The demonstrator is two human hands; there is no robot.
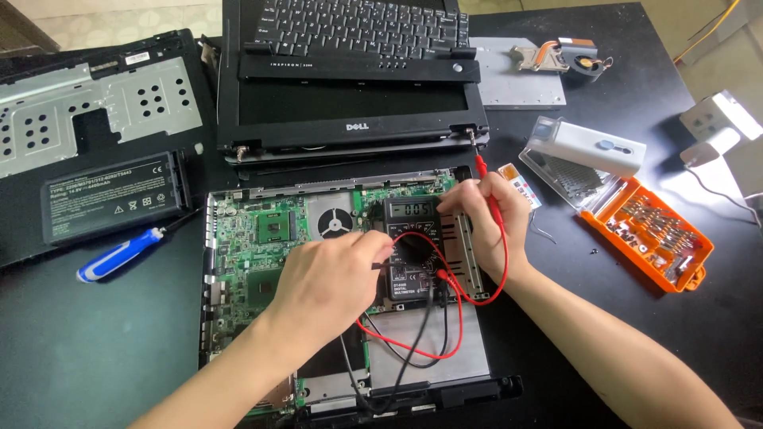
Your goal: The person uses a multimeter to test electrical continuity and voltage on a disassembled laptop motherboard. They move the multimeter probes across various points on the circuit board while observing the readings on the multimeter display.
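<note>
- My left hand [330, 282], at frame centre, rests on the black digital multimeter [411, 250], fingers curled on its dial.
- The multimeter lies on the open laptop's green motherboard [254, 238].
- My right hand [489, 218], just right of it, has its fingers clamped on the red probe [486, 187].
- Further right on the table [79, 357], an orange screwdriver bit case [648, 230] lies open.
</note>
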